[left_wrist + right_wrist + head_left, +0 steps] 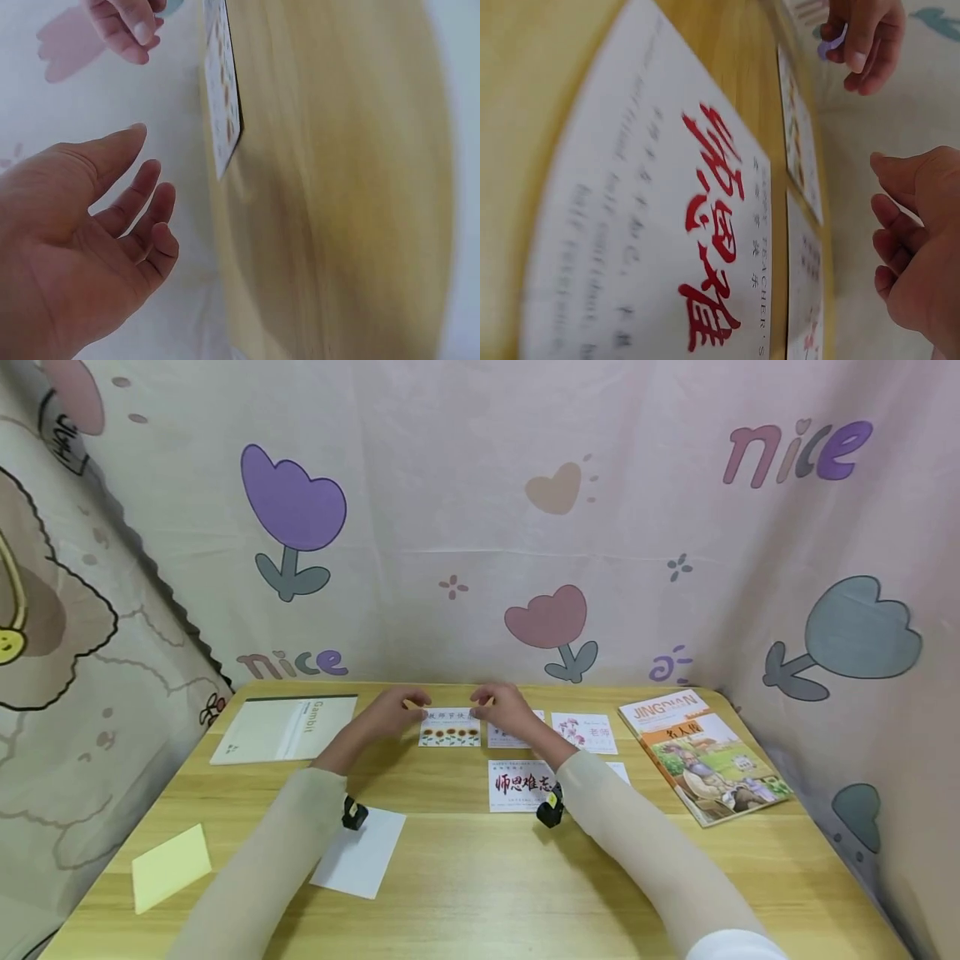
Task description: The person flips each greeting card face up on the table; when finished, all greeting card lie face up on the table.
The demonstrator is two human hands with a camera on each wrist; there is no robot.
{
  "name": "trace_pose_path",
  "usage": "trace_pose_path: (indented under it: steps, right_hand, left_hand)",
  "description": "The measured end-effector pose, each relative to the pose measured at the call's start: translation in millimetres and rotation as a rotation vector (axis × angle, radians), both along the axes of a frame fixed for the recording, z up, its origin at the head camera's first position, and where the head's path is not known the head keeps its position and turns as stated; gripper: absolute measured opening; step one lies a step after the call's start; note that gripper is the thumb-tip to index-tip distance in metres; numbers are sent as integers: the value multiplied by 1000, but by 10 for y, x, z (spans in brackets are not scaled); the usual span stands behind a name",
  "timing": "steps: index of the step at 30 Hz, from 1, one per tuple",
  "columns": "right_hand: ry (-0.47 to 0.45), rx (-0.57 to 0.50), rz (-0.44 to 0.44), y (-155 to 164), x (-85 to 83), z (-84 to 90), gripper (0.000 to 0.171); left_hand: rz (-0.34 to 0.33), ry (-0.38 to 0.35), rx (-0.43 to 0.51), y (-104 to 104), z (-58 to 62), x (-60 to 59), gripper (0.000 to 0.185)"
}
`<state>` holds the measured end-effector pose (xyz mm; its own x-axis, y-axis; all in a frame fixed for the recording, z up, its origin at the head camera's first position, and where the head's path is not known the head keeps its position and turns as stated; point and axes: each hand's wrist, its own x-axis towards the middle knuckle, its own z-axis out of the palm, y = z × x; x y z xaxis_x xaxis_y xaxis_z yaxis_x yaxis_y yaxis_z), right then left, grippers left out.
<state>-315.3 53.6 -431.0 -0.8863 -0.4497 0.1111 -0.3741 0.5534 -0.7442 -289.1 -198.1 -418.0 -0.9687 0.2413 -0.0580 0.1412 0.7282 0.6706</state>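
Note:
A sunflower card (450, 737) lies flat at the back of the table. My left hand (393, 712) hovers by its upper left corner, fingers loosely bent and holding nothing. Beside the opposite corner is my right hand (507, 710), likewise without anything in its grasp. In the left wrist view, a gap separates the left fingers from the card. Under the right arm lies a card with red lettering (712, 232); the sleeve covers part of it. Another card (504, 739) is partly hidden by the right hand, and a pink-flower card (592, 739) lies to its right.
A pale notebook (262, 731) is at the back left, a yellow paper (172, 868) at the front left. White paper (371, 852) lies partly under the left forearm. An illustrated book (712, 760) is on the right. A printed curtain (420, 527) hangs behind the table.

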Motion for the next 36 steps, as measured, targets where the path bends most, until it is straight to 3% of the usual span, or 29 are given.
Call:
trace_pose_path:
  steps: [5,9,14,19,22,26,31,36]
  right_hand:
    - [4,-39,85,-42,247,96,29]
    - [74,-22,215,-205,479,134,28]
    - [46,12,322,-436,807,87,28]
    - [-3,29,382,-627,1101,-44,31]
    - [-19,32,420,-693,1218,-123,31]
    - [46,82,432,-734,1318,-193,28]
    - [212,141,356,-777,1392,-266,26]
    - [239,205,273,-793,1476,-322,30]
  left_hand:
    - [-23,10,25,-46,41,276,28]
    - [-7,1,53,-202,68,619,31]
    - [12,-9,67,-441,-15,1011,33]
    - [13,7,50,-618,-101,1276,32]
    - [16,-8,52,-695,-129,1368,33]
    - [-7,-13,55,-786,-178,1434,32]
    - [-35,-2,30,-873,-230,1478,31]
    - [-67,-2,-11,-914,-260,1522,34]
